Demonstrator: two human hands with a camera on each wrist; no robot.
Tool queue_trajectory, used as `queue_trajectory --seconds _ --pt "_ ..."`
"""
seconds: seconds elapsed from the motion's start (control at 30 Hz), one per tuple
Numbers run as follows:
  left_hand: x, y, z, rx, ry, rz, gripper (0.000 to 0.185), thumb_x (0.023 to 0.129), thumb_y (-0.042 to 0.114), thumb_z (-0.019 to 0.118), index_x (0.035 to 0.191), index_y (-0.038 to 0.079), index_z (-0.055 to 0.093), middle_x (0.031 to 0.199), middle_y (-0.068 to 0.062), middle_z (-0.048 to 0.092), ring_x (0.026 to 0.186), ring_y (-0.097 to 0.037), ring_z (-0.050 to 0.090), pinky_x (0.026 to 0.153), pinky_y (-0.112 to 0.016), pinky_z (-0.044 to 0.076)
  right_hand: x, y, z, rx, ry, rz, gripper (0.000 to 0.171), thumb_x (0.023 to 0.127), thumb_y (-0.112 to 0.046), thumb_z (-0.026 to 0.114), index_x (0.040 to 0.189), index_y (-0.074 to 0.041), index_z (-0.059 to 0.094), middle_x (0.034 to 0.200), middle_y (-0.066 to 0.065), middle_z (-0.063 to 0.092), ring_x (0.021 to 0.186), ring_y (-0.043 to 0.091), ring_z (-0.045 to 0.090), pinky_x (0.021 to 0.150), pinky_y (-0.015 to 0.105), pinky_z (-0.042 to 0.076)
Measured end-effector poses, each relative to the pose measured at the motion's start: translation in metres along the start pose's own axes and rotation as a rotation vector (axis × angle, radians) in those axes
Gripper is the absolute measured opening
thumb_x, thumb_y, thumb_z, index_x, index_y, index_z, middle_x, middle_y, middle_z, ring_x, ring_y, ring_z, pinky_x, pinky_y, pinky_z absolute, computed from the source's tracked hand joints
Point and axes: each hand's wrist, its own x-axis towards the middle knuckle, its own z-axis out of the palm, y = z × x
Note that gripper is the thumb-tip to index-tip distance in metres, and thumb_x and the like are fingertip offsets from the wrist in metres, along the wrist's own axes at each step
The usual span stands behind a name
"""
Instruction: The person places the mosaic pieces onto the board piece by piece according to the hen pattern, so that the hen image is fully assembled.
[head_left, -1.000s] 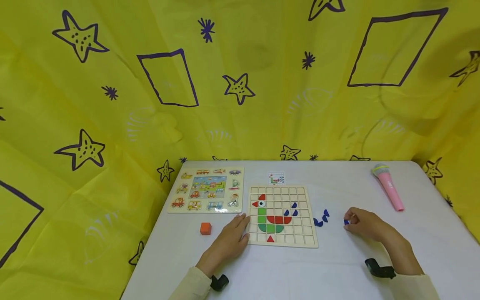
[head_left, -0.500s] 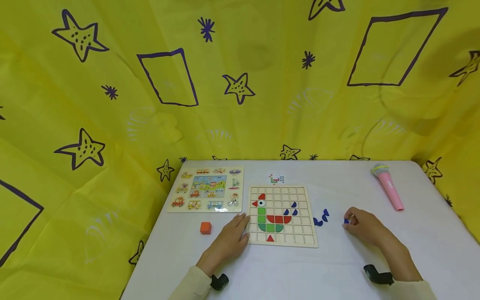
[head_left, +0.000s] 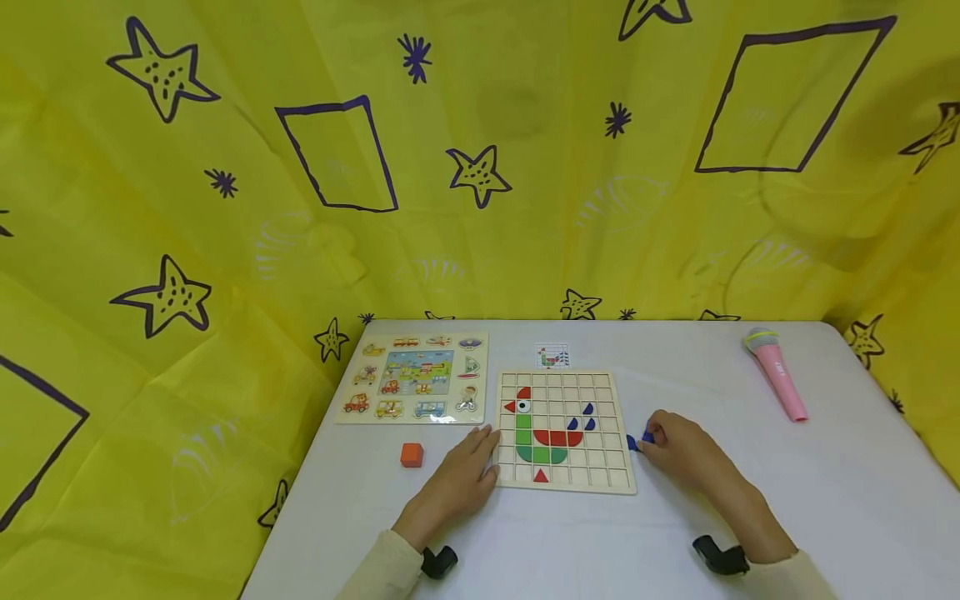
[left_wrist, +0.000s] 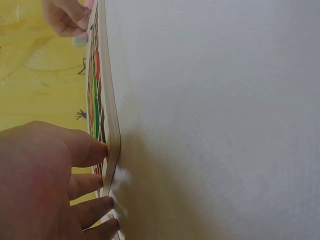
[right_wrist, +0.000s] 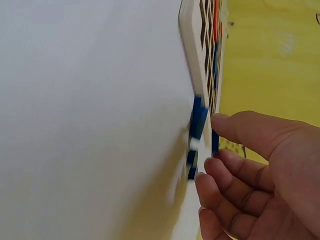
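A wooden grid board [head_left: 600, 471] lies on the white table, with red, green and blue pieces forming a bird in its squares. My left hand [head_left: 459, 477] touches the board's left edge with fingers fairly straight; the left wrist view shows its fingertips [left_wrist: 102, 150] at the board's rim. Beside the right edge is my right hand [head_left: 686, 450]. In the right wrist view it pinches a small blue piece [right_wrist: 215, 142] between thumb and index finger. Other loose blue pieces [right_wrist: 198, 117] lie below it on the table, partly hidden by the hand in the head view.
A small picture card [head_left: 552, 357] is behind the board. To the left lie a vehicle puzzle [head_left: 356, 417] and an orange cube [head_left: 412, 455]. A pink microphone [head_left: 783, 379] rests at the back right. Yellow patterned cloth [head_left: 525, 250] hangs behind the table.
My right hand has moved left with its blue piece, from the open tabletop to the loose blue pieces beside the board. The left hand and the board stay where they were.
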Motion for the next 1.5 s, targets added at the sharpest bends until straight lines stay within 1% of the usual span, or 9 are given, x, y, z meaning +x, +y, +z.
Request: queue_trajectory --seconds 0.1,0.3,0.4,0.57,0.8,1.0,1.1,1.33,1.5 --pt "0.001 0.0 0.0 0.001 0.002 -0.006 0.058 0.103 0.03 0.053 0.157 0.015 0.036 0.162 -0.002 0.03 0.149 -0.023 0.023 0.117 -0.044 0.027 0.009 -0.014 0.008 0.008 0.001 -0.002 0.018 0.088 -0.015 0.075 0.095 -0.005 0.061 0.073 0.001 0.05 0.069 0.018 0.048 0.057 0.031 0.039" --pt "0.001 0.0 0.0 -0.013 -0.009 -0.015 0.059 0.103 0.032 0.052 0.157 0.018 0.035 0.162 -0.001 0.028 0.149 -0.022 0.022 0.117 -0.043 0.028 0.02 -0.038 0.027 -0.005 -0.054 0.032 0.023 0.089 -0.021 0.076 0.1 -0.007 0.062 0.074 0.0 0.053 0.068 0.018 0.05 0.058 0.032 0.042" --pt "0.0 0.0 -0.001 -0.02 -0.008 -0.015 0.059 0.103 0.032 0.053 0.157 0.017 0.034 0.162 -0.002 0.029 0.149 -0.022 0.022 0.117 -0.044 0.028 0.023 -0.046 0.034 -0.009 -0.077 0.053 0.024 0.09 -0.021 0.077 0.102 -0.007 0.063 0.076 0.001 0.054 0.068 0.017 0.051 0.057 0.031 0.044" --pt "-0.002 0.001 -0.001 -0.021 -0.004 -0.011 0.059 0.103 0.031 0.053 0.157 0.016 0.035 0.162 -0.002 0.03 0.149 -0.022 0.022 0.117 -0.044 0.028 0.025 -0.053 0.037 0.031 -0.107 0.074 0.022 0.089 -0.02 0.077 0.103 -0.009 0.063 0.078 0.001 0.054 0.072 0.018 0.052 0.057 0.029 0.045" --pt "-0.001 0.0 -0.001 -0.015 0.001 -0.005 0.059 0.103 0.031 0.054 0.157 0.016 0.036 0.161 -0.003 0.03 0.148 -0.023 0.023 0.116 -0.044 0.028 0.023 -0.057 0.036 0.059 -0.115 0.043 0.02 0.091 -0.018 0.076 0.102 -0.009 0.063 0.074 0.0 0.052 0.068 0.016 0.05 0.053 0.027 0.042" --pt "-0.001 -0.001 0.0 -0.011 0.011 0.008 0.059 0.103 0.03 0.054 0.157 0.015 0.036 0.161 -0.003 0.03 0.148 -0.024 0.024 0.116 -0.044 0.029 0.022 -0.057 0.037 0.078 -0.111 0.037 0.011 0.096 -0.011 0.067 0.105 -0.007 0.063 0.076 0.0 0.053 0.07 0.016 0.051 0.055 0.027 0.043" --pt "-0.001 -0.001 0.0 -0.009 0.016 0.01 0.059 0.103 0.03 0.054 0.156 0.015 0.036 0.161 -0.003 0.031 0.148 -0.024 0.024 0.116 -0.044 0.029 0.022 -0.056 0.037 0.077 -0.104 0.03 0.012 0.096 -0.009 0.066 0.107 -0.005 0.063 0.078 0.0 0.054 0.071 0.016 0.051 0.057 0.028 0.043" --pt "-0.001 -0.001 0.001 -0.008 0.012 0.0 0.059 0.103 0.031 0.053 0.157 0.016 0.035 0.162 -0.003 0.03 0.148 -0.024 0.023 0.116 -0.045 0.028 0.024 -0.056 0.034 0.088 -0.109 0.05 0.018 0.095 -0.012 0.069 0.11 -0.006 0.061 0.081 0.002 0.056 0.071 0.017 0.053 0.057 0.029 0.047" --pt "-0.001 -0.001 0.001 -0.011 0.015 0.007 0.059 0.103 0.031 0.053 0.157 0.015 0.036 0.161 -0.003 0.03 0.148 -0.024 0.024 0.116 -0.046 0.029 0.027 -0.05 0.022 0.065 -0.102 0.056 0.024 0.094 -0.015 0.071 0.113 -0.003 0.061 0.082 0.004 0.054 0.073 0.02 0.051 0.059 0.031 0.045"
